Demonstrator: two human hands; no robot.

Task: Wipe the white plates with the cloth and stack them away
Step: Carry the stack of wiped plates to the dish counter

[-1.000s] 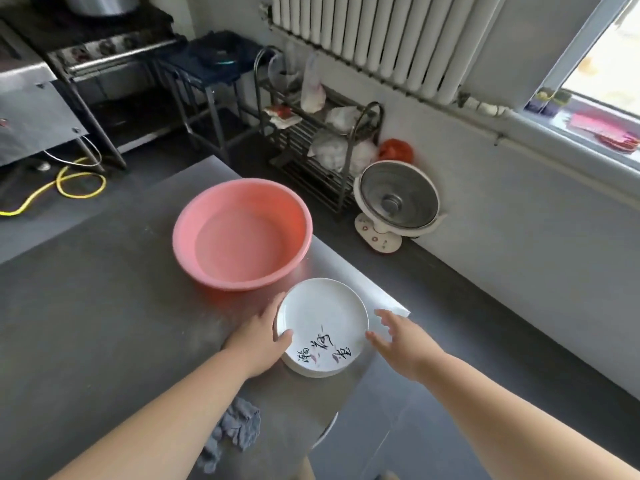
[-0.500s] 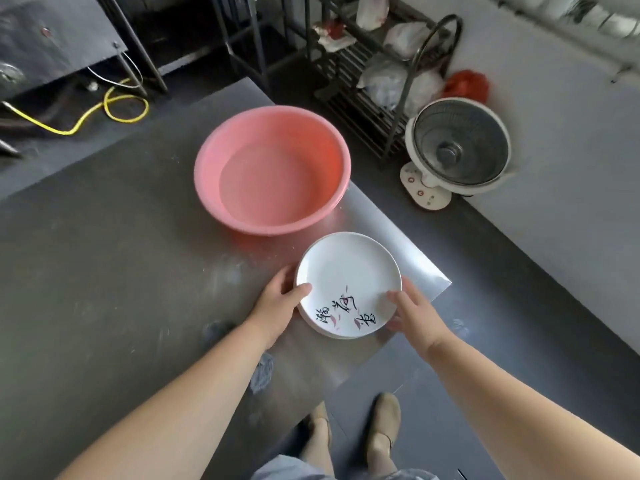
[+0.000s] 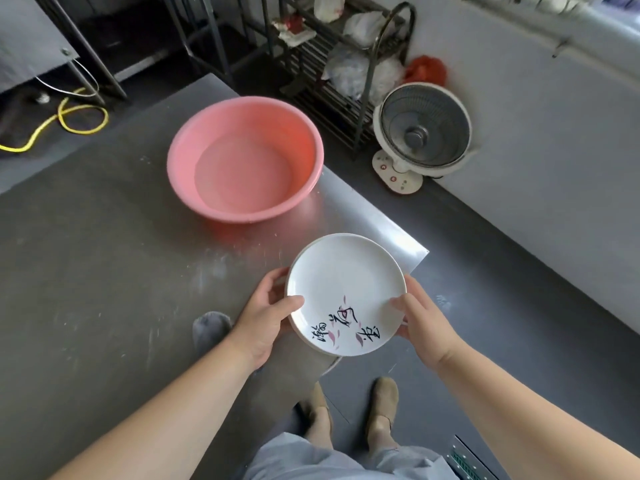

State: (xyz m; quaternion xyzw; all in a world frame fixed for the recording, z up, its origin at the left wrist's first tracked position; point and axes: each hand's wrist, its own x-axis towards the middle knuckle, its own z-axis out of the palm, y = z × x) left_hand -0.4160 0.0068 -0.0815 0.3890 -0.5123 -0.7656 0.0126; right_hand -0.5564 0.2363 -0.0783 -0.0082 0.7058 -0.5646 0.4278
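Head view looked down on a wide grey brushed-steel table [image 3: 86,271], the largest thing in sight. On its far right part stood a round pink plastic basin [image 3: 242,157], upright, with what looked like clear water in the bottom. On the dark floor beyond the table's corner stood a round white dish-shaped heater with a wire grille [image 3: 424,129], just beside the wall. Nearer the person, a round white plate with black brush characters and pink petals [image 3: 346,282] sat at the table's near right corner, partly past the edge; a second rim showed beneath it. The left hand [image 3: 266,320] gripped the plate's left rim, thumb on top and fingers curled under. The right hand [image 3: 426,327] gripped the right rim the same way. A crumpled grey cloth [image 3: 211,327] lay on the table, just left of the left wrist.
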